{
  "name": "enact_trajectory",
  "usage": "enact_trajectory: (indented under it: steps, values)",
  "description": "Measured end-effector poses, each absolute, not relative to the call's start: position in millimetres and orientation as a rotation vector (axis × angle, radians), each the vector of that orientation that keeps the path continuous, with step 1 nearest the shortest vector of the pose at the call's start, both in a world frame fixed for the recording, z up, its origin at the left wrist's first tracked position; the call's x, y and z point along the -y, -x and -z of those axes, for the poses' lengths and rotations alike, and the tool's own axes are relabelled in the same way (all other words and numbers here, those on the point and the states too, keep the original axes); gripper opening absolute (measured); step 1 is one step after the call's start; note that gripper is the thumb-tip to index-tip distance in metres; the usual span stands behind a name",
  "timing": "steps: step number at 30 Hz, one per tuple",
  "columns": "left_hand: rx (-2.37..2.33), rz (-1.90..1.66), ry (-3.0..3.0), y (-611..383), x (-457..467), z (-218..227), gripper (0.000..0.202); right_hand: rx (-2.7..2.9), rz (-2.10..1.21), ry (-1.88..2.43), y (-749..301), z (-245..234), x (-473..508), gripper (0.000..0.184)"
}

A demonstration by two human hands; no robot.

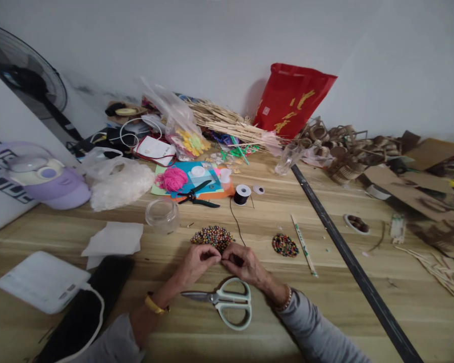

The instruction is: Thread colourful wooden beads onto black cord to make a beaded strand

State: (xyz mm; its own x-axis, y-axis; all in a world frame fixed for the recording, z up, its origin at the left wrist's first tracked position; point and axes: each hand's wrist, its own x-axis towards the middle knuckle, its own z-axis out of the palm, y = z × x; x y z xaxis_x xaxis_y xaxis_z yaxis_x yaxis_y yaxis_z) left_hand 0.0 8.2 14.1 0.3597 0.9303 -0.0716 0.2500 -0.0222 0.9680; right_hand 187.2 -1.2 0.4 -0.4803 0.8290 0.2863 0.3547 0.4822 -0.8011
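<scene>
My left hand (197, 262) and my right hand (244, 262) meet fingertip to fingertip on the wooden table (227, 322), both pinched closed at the near edge of a flat beaded piece (213, 236) of many colours. What the fingers pinch is too small to name. A thin black cord (235, 222) runs from my right hand up to a black spool (242, 193). A smaller round beaded piece (285, 245) lies to the right. Pale green scissors (227, 301) rest just below my hands.
A clear jar (162, 215), tissue (113, 239), black pliers (196, 197), pink yarn (173, 179) and a white power bank (41, 282) lie left and behind. A long dark bar (348, 257) crosses the right side. Bamboo sticks (227, 121), a red bag (291, 98) and cardboard pieces (344, 146) crowd the back.
</scene>
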Motion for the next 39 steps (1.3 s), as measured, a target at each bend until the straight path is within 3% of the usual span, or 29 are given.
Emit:
enact_trajectory:
  steps: [11,19,24,39]
  values:
    - [-1.129,-0.811,-1.570,1,-9,-5,0.015,2.010,-0.951,0.943,-187,-5,0,0.018]
    - [-1.193,-0.912,-1.574,2,-6,-4,0.022,1.431,-1.600,0.949,-201,-11,-10,0.030]
    - [-1.225,-0.919,-1.730,2,-7,-2,0.011,1.145,-1.790,0.852,-215,-8,-18,0.030]
    - [-1.258,-0.780,-2.460,-1,-4,4,0.010,1.271,-1.840,0.900,-215,-2,-20,0.025]
